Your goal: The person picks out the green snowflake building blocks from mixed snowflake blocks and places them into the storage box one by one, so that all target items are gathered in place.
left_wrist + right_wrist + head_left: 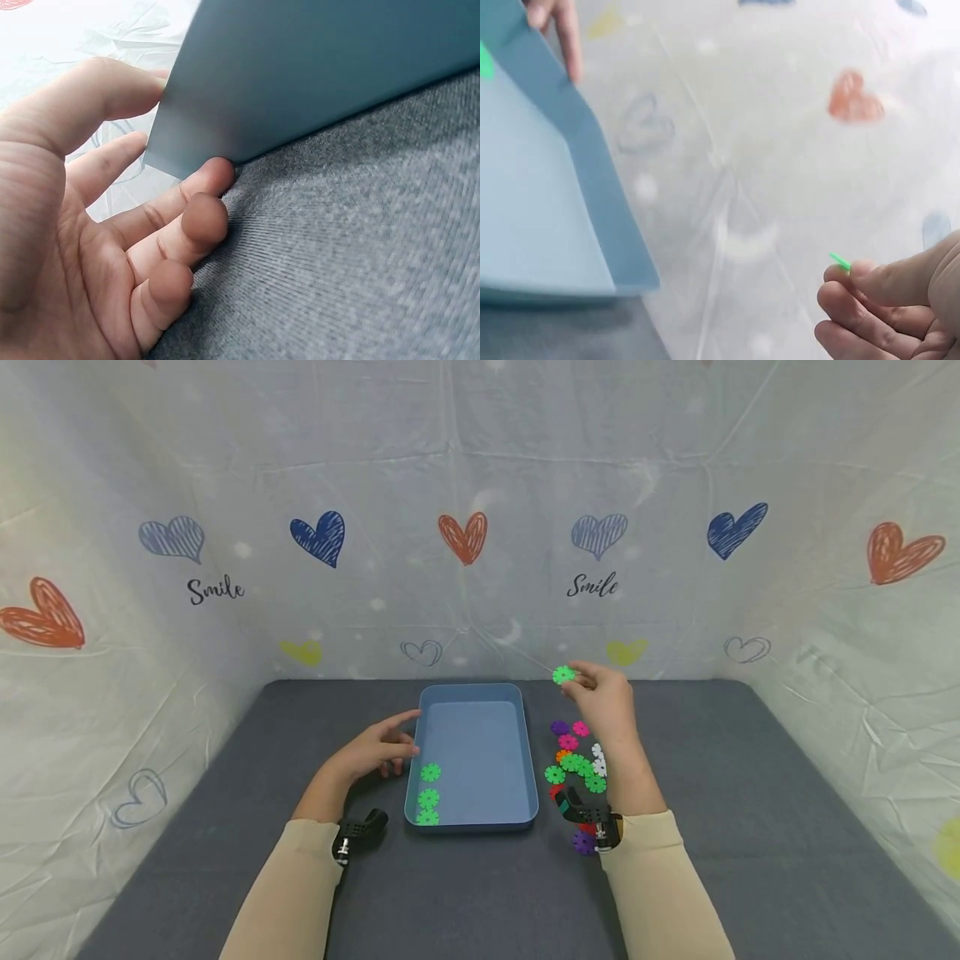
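Between the thumb and index finger of my right hand [603, 702], a green flower-shaped plastic disc [563, 675] is pinched. It is raised to the right of the blue tray [472, 822]; the right wrist view shows its green edge [840, 261] at the fingertips. My left hand [371, 750] rests against the tray's left side, with thumb and index fingertip at the rim. In the left wrist view, the other fingers [202, 217] bend loosely beside the tray's outer wall [247, 97]. Inside the tray, several green discs [428, 797] line the lower left edge.
Right of the tray lies a loose group of discs: green ones [555, 775], pink ones [568, 742], white, orange, red and purple ones [583, 842]. My right forearm overlaps part of it. A grey cloth [465, 893] covers the table, with a heart-printed curtain [510, 468] behind.
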Demonstrator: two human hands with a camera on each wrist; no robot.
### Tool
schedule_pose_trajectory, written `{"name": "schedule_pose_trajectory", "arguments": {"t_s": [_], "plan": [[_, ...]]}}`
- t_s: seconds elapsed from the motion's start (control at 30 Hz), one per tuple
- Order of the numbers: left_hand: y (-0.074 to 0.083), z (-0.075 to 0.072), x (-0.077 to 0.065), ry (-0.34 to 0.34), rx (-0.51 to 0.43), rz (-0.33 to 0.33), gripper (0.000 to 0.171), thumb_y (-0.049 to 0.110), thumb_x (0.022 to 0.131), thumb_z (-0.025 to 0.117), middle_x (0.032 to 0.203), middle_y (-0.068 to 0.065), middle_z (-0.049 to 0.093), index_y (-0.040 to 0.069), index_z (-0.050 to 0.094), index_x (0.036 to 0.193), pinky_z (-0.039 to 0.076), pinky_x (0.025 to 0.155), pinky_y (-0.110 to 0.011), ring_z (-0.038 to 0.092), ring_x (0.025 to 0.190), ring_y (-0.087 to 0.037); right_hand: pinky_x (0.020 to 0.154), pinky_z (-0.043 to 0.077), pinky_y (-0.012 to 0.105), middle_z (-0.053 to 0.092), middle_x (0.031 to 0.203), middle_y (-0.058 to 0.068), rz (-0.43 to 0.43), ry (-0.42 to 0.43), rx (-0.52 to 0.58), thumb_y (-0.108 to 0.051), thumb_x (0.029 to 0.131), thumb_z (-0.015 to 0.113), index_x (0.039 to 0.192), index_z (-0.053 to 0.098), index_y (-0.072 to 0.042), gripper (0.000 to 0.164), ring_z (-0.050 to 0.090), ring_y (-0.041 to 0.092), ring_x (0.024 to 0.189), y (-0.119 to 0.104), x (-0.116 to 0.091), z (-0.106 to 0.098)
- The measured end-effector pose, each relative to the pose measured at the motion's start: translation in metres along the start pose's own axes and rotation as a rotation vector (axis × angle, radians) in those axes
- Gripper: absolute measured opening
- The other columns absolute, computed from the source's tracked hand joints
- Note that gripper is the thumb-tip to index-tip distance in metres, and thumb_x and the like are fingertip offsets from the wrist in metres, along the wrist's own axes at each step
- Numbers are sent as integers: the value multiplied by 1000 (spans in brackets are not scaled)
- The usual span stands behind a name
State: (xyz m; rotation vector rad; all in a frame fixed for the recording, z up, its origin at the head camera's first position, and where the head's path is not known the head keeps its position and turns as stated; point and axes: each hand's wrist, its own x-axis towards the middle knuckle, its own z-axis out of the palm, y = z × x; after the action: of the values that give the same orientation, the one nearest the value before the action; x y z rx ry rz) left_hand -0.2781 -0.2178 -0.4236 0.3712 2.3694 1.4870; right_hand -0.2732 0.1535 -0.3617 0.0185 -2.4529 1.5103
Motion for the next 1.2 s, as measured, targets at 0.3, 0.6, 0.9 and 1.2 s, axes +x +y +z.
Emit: {"name": "schedule_pose_trajectory", "arguments": {"t_s": [0.3,0.6,0.9,1.2], "plan": [[3,-3,-1,-9,-7,1,74,10,99,68,110,-18,63,6,30,162,48,61,-39,60,74,-29,92,52,44,73,110,13,-37,-120,137,-10,99,69,139,65,-8,40,71,27,105,-27,-12,36],[0,-5,0,-15,-20,12,75,11,99,68,114,-20,63,6,28,162,48,61,-39,61,74,-28,85,55,42,71,109,9,-108,-215,103,-12,95,74,132,71,-8,37,69,25,103,-35,-24,76],[-2,-5,-3,-5,-13,-17,75,14,100,68,114,-19,65,8,28,162,49,61,-39,61,74,-27,80,55,41,72,102,6,-103,-329,46,-13,96,75,131,71,-6,37,69,21,92,-29,-27,115],[-10,-2,5,-25,0,10,74,13,101,65,113,-18,66,7,25,163,49,61,-42,61,75,-31,75,54,37,73,98,3,-90,-408,-113,-12,93,77,121,76,-8,28,67,19,90,-22,-21,151]]}}
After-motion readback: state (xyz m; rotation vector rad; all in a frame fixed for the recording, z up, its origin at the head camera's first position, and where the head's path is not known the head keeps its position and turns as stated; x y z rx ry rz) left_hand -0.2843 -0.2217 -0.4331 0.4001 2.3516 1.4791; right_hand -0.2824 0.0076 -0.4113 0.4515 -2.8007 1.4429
